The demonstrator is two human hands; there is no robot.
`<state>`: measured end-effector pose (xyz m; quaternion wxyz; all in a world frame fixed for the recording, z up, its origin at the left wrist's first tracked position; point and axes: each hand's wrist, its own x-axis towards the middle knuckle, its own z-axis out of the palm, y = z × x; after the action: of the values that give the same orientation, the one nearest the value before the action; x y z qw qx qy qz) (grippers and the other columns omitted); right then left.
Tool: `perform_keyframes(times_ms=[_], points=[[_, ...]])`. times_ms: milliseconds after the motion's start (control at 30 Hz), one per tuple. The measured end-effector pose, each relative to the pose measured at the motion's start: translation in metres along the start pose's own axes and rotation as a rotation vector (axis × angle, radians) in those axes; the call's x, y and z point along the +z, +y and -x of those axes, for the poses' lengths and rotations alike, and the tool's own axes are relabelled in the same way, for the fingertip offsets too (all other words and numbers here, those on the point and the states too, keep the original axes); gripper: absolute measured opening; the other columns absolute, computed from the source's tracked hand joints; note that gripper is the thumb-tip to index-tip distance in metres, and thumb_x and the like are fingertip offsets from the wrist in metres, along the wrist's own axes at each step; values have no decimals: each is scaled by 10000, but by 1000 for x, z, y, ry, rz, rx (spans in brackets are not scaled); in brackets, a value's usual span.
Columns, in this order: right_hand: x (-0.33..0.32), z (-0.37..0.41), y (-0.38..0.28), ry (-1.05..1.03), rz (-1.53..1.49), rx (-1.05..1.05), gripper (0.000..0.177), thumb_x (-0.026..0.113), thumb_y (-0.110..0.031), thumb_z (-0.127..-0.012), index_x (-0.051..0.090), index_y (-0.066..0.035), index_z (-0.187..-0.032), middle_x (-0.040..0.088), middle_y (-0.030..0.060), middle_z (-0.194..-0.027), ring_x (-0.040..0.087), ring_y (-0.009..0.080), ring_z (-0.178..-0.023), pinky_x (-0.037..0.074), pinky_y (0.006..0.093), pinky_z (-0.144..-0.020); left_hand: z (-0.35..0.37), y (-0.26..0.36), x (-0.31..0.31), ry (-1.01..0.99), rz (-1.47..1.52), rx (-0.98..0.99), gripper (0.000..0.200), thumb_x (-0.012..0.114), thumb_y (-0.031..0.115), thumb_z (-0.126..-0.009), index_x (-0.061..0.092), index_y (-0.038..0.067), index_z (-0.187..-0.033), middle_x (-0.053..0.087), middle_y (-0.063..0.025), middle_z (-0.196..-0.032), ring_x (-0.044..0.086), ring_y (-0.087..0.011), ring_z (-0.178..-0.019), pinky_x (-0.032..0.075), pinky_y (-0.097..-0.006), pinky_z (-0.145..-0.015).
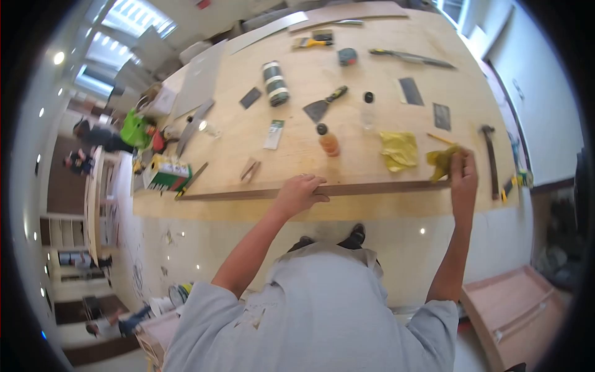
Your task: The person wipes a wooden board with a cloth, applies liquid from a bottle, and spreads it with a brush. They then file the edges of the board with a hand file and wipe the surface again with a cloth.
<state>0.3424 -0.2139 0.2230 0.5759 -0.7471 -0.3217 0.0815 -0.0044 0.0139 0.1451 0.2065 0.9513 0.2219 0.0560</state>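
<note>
A long, thin dark wood strip (372, 188) lies along the near edge of the wooden table (248, 209). My left hand (299, 194) rests closed on the middle of the strip, its fingers and thumb at the two sides. At the strip's right end, my right hand (463, 173) is closed on a yellow cloth (441, 162), which touches or nearly touches the strip. A second yellow cloth (398, 151) lies flat to the left of it. Beyond my left hand stands a bottle of orange liquid (328, 141) with a black cap.
Around lie a hammer (491, 162), a clear bottle (369, 111), a scraper (323, 105), a dark roll (275, 84), a tape measure (347, 57), a saw (412, 58), a clothespin-like wooden piece (250, 169) and a green-white box (167, 173). People stand far left.
</note>
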Motion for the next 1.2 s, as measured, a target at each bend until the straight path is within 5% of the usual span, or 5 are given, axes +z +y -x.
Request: perform_keyframes(times_ms=[167, 533, 600, 667, 1200], points=[[75, -3, -18, -584, -39, 53, 186, 661, -85, -1022, 645, 10, -1181, 623, 65, -879, 599, 196, -794, 502, 351, -760, 34, -26, -11, 71, 6, -123, 538, 909, 412, -770, 741, 96, -1172, 757, -110, -1055, 722, -330, -974, 571, -439, -835], [94, -55, 38, -428, 281, -55, 271, 580, -123, -1057, 646, 59, -1246, 680, 275, -1235, 629, 419, -1203, 478, 463, -1038, 93, -79, -25, 21, -175, -219, 223, 864, 304, -780, 814, 177, -956, 719, -60, -908, 710, -288, -938, 567, -440, -800], [69, -66, 134, -76, 1274, -1102, 244, 429, 0, -1109, 640, 70, -1209, 665, 202, -1242, 641, 322, -1072, 510, 432, -1023, 85, -87, -21, -23, -211, -212, 317, 839, 431, -793, 799, 162, -956, 714, -69, -910, 711, -291, -931, 565, -454, -766], [98, -37, 15, -212, 125, 176, 259, 514, -216, -1146, 678, -19, -1185, 672, 51, -941, 599, 109, -763, 495, 263, -676, 84, -99, -25, -17, -174, -186, 439, 826, 566, -786, 789, 152, -930, 709, -74, -884, 714, -286, -928, 566, -451, -749], [263, 49, -133, -588, 68, 64, 262, 656, -116, -1040, 638, 4, -1272, 688, 83, -1025, 636, 121, -927, 537, 290, -795, 132, -165, -67, 107, 131, -168, 516, 918, 440, -715, 777, 106, -1083, 727, -67, -983, 695, -307, -983, 558, -427, -882]])
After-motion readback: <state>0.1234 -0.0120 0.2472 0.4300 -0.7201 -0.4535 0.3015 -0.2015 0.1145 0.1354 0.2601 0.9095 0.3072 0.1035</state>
